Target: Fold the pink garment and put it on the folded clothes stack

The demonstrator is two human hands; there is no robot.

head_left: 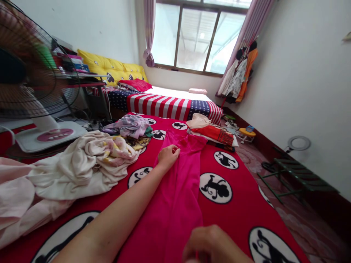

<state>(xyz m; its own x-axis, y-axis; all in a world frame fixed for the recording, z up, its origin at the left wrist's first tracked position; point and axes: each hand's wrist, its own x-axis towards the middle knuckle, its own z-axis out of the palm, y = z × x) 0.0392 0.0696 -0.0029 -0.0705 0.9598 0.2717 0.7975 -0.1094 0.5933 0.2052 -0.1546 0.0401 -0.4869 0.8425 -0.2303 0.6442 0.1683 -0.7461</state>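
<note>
In the head view, my left hand [168, 157] rests on a pink garment [175, 193] laid lengthwise down the red bedspread [230, 212], its fingers curled onto the cloth, though I cannot tell if they pinch it. My right hand [211, 243] sits at the bottom edge, fingers bunched, and whether they hold anything I cannot tell. A cream blanket [82, 171] lies heaped to the left, near a standing fan [30, 76], with a second bed [167, 106] below the window [197, 36].
</note>
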